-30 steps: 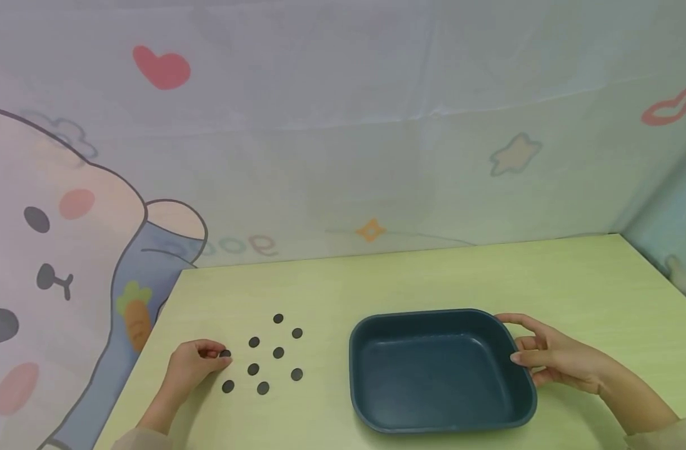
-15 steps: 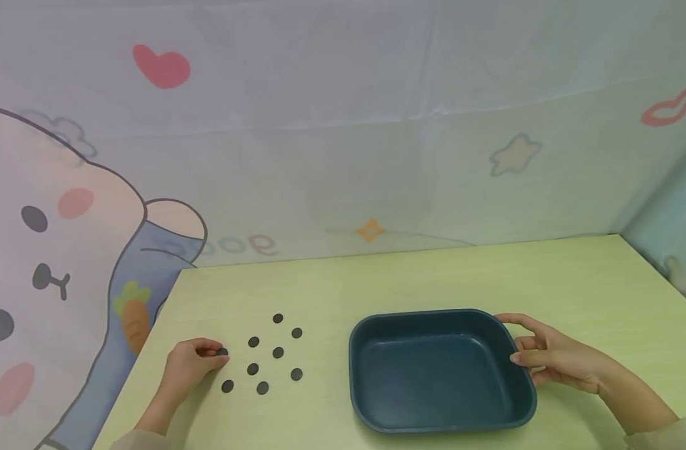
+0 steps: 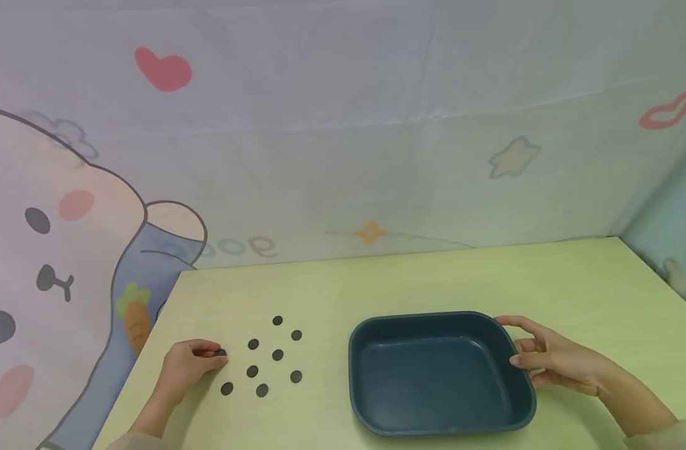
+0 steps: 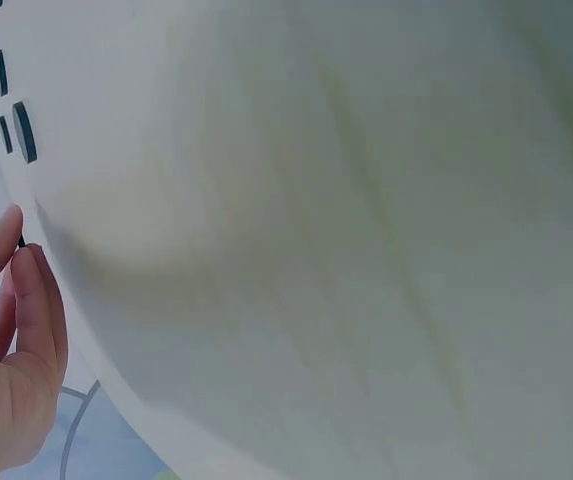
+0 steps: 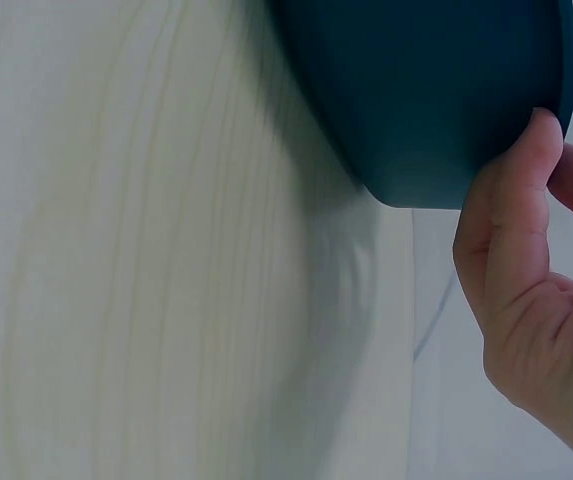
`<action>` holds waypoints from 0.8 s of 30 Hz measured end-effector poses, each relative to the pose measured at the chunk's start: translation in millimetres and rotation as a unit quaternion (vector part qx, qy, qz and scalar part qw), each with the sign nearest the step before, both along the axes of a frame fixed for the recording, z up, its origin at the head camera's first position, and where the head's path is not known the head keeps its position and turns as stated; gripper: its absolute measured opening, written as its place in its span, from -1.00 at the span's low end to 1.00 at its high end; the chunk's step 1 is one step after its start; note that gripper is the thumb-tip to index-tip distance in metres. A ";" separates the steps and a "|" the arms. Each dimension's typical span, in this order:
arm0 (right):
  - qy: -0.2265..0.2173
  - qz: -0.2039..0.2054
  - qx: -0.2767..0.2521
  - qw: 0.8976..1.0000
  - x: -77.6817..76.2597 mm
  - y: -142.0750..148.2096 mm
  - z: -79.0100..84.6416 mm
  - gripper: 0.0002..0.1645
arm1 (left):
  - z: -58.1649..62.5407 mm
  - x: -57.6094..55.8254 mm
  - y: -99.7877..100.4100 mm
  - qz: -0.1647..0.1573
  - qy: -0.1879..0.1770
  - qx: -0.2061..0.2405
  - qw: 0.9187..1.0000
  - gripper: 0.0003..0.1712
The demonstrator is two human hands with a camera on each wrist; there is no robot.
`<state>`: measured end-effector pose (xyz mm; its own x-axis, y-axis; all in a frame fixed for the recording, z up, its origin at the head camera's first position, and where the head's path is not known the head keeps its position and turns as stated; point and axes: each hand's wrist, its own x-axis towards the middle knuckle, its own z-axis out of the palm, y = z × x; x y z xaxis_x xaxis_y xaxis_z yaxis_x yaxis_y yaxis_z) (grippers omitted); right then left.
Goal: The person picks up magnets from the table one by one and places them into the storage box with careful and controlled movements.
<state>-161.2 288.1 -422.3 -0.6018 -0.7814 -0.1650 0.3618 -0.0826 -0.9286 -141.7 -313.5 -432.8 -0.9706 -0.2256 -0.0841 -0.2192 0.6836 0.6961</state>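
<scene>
At the table's left side, the left hand point(image 3: 184, 369) pinches a small flat black disc point(image 3: 221, 353) between thumb and fingers. In the left wrist view only a dark sliver of that disc point(image 4: 22, 242) shows between the fingertips. Several matching discs point(image 3: 277, 355) lie spread out flat just to the right of this hand. A dark blue-green rectangular tray point(image 3: 433, 381) with rounded corners stands right of them, nothing inside it. The right hand point(image 3: 562, 359) grips its right wall, thumb over the rim and the other fingers outside, as the right wrist view also shows.
The pale yellow-green table point(image 3: 410, 281) has a wood-grain top. Behind it hangs a printed cloth point(image 3: 343, 156) with hearts, a star and a large cartoon animal at the left.
The left hand has shifted slightly left with the disc, which is now more covered by the fingers. The right hand and the tray have stayed in place.
</scene>
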 end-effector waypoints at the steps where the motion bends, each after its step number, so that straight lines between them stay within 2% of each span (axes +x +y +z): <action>1: -0.001 0.001 -0.001 1.000 0.0 0.0 -0.1 -0.29 | 0.5 0.2 -0.1 0.000 -0.001 0.001 1.000 -0.61; 9: -0.001 0.002 -0.002 1.000 0.1 0.5 0.4 -0.29 | 4.2 0.3 -1.7 -0.004 -0.012 0.013 1.000 -0.60; 14: -0.004 0.003 -0.005 1.000 0.1 1.4 0.7 -0.29 | 6.5 0.4 -1.4 0.000 -0.017 0.041 0.999 -0.60; 24: 0.000 0.008 -0.012 1.000 -0.1 1.4 1.2 -0.29 | 11.3 1.2 0.3 -0.024 -0.018 0.058 0.998 -0.57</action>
